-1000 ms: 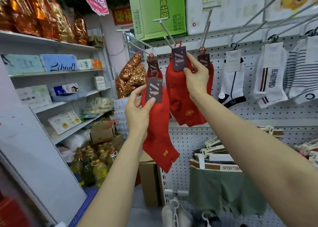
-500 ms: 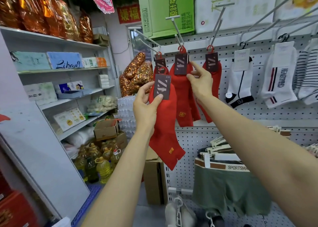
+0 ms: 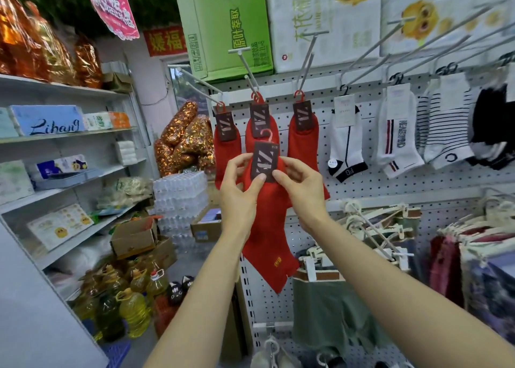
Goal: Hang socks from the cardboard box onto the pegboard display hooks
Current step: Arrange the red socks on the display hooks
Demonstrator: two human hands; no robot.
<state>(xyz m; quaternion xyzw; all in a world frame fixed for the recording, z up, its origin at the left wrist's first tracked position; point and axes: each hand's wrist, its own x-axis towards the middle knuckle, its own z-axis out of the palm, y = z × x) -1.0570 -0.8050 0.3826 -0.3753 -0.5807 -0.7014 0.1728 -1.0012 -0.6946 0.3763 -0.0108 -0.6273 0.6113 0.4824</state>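
1. A red sock (image 3: 269, 242) with a dark card label (image 3: 264, 161) and red plastic hook (image 3: 268, 135) is held up in front of the pegboard (image 3: 370, 189), below its metal display hooks (image 3: 246, 69).
2. Directly behind it, three matching red socks (image 3: 226, 150) hang side by side; the middle one is partly hidden.
3. White and striped socks (image 3: 347, 144) hang further right; a green carton (image 3: 225, 24) sits above.
4. The left hand (image 3: 241, 192) pinches the label's lower left edge.
5. The right hand (image 3: 302, 183) pinches its lower right corner, both arms raised.
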